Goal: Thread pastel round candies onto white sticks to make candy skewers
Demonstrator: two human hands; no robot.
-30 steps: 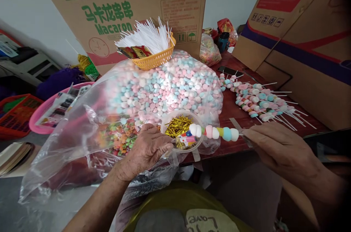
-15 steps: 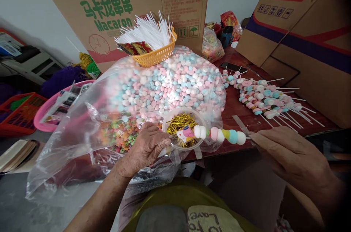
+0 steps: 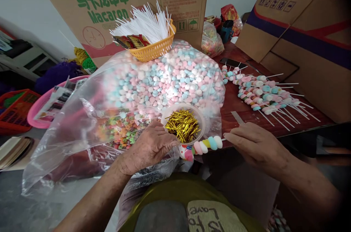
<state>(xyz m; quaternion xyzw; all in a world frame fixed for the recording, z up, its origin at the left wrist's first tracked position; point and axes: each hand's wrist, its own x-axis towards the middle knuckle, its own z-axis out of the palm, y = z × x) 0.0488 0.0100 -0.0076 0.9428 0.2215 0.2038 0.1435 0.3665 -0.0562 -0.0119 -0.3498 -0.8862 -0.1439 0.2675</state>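
A marshmallow skewer (image 3: 204,146), with pink, white, yellow and blue pieces, lies level between my hands. My left hand (image 3: 153,144) is closed, thumb and fingers pinching at a colourful printed wrapper (image 3: 186,152) that covers the skewer's left end. The exact fingertip hold is partly hidden. My right hand (image 3: 257,148) is closed around the white stick at the other end. Just behind the skewer stands a round clear tub (image 3: 202,117) of gold twist ties (image 3: 183,125). Behind it lies a big clear bag of pastel marshmallows (image 3: 164,82).
Finished-looking marshmallow skewers (image 3: 263,93) are piled on the red table (image 3: 233,102) at right, near a phone (image 3: 233,63). A yellow basket (image 3: 153,51) of white sticks rests on the bag. Colourful ring candies (image 3: 123,129) lie left. Large cartons (image 3: 109,5) stand behind and right.
Both hands have come closer together, the right one moving left. The skewer has dropped slightly toward me, and the printed wrapper now covers its left-end white marshmallows.
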